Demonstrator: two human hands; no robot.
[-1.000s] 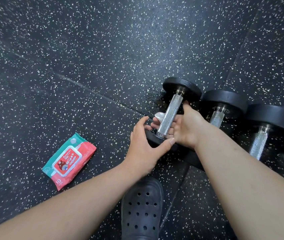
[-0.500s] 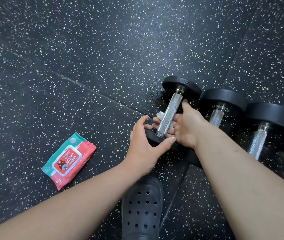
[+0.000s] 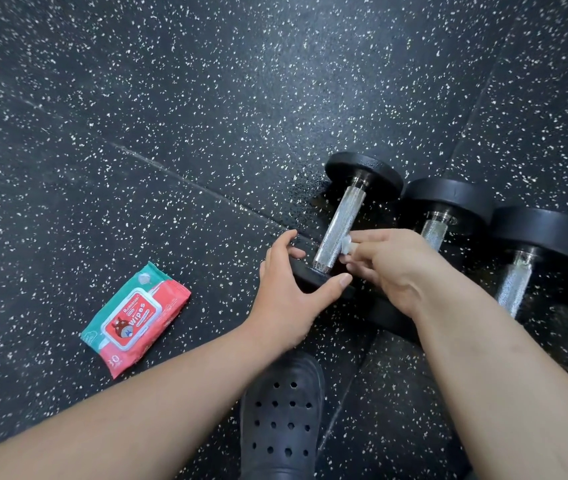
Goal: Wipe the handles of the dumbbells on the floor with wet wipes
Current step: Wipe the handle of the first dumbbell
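Note:
Three black dumbbells with knurled silver handles lie side by side on the speckled rubber floor. My left hand (image 3: 284,292) grips the near black end of the leftmost dumbbell (image 3: 339,226). My right hand (image 3: 393,268) pinches a small white wet wipe (image 3: 347,244) against the right side of that handle, near its lower end. The middle dumbbell (image 3: 447,206) and the right dumbbell (image 3: 531,237) lie untouched, partly hidden behind my right forearm. A red and teal pack of wipes (image 3: 137,318) lies on the floor to the left.
My black perforated clog (image 3: 282,420) stands just below the hands. A seam in the floor mat (image 3: 185,183) runs diagonally toward the dumbbells, with open floor beyond and to the left.
My right hand came out from under the handle and now holds the wipe at the handle's right side. The left hand kept its grip on the dumbbell end.

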